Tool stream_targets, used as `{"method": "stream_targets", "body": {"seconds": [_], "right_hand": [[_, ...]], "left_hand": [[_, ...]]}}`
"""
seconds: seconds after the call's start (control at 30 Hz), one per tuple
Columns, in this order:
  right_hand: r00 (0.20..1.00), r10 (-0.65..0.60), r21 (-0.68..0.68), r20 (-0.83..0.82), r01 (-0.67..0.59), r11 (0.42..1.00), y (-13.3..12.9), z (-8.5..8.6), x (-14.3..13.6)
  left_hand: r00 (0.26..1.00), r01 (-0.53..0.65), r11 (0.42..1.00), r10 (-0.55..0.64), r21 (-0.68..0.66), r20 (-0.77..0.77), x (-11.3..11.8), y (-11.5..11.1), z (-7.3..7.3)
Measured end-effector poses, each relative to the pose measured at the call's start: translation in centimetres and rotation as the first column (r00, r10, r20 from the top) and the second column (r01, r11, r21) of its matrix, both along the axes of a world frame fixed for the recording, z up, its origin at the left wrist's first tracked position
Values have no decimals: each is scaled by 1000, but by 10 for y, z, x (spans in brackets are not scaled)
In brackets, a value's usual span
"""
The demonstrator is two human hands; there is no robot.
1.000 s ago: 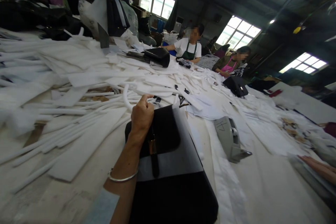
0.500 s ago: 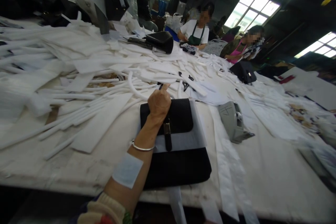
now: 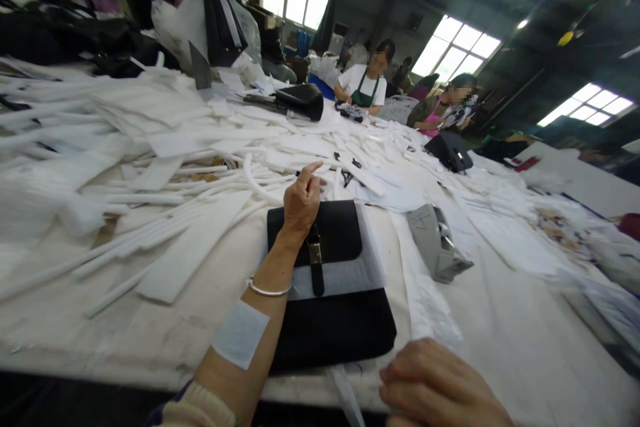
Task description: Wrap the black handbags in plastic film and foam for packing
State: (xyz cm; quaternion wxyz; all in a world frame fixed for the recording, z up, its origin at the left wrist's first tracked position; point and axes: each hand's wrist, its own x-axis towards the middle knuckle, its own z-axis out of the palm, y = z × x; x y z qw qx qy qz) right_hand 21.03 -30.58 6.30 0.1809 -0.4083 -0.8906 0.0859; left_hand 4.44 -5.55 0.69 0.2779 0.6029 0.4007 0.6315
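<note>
A black bag (image 3: 333, 330) lies on the white table, its short flap (image 3: 340, 230) over a sheet of pale tissue (image 3: 357, 275). A strap with a metal buckle runs down the flap's middle. My left hand (image 3: 303, 202) is over the upper edge of the bag, fingers bent and close together at the strap's top; what they hold is hidden. At the lower right, near the bag's bottom corner, my right hand (image 3: 437, 383) is blurred, its fingers curled, and whatever may be in it cannot be made out.
A grey tape dispenser (image 3: 434, 240) stands right of the bag. White foam strips (image 3: 200, 240) and sheets are heaped on the left and behind. Another black bag (image 3: 449, 150) lies farther back. Two people (image 3: 367, 85) work at the table's far side.
My right hand has come into view at the lower right. My left hand's fingers have shifted and lifted slightly at the strap's top. The view has tilted up a little.
</note>
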Motion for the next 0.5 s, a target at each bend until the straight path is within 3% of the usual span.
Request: {"method": "stream_targets", "body": {"seconds": [0.1,0.2,0.3,0.37,0.5], "right_hand": [[956,-242,123,-165,263,957,61,6,-8],[898,-344,105,-274,384,917,138,8,-16],[905,-374,-64,-202,369,927,208,7,-26],[933,-336,-207,-132,305,930,238,5,-32],[957,-268,-307,-112,223,925,257,0,-36]], "left_hand": [[962,122,991,-132,54,240,-3,1,3],[890,195,978,-206,68,407,-7,0,6],[816,269,961,-262,61,515,-12,0,8],[764,316,946,-297,70,573,-15,1,9],[627,410,908,-347,83,697,-15,2,10]]}}
